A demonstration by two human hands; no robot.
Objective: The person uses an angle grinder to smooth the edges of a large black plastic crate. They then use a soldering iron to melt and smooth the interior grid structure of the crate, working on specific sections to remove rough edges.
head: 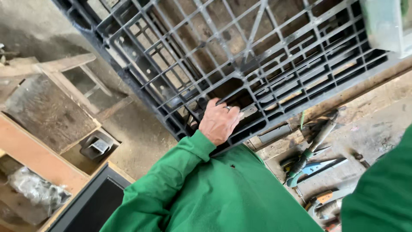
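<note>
A large black plastic pallet (240,51) with an open grid fills the upper middle, tilted up on its edge. My left hand (219,122), in a green sleeve, grips the pallet's lower rim, its fingers curled into one of the openings. There is a ring on one finger. My right hand is out of view; only its green sleeve (382,193) shows at the lower right corner. My green top (231,197) fills the bottom middle.
Several hand tools lie on the dusty floor at right, among them a saw (317,165) and a hammer-like tool (322,133). Wooden frames (64,86) and boards stand at left with a crumpled plastic bag (36,191). A dark panel (92,206) lies bottom left and a pale box (386,23) sits top right.
</note>
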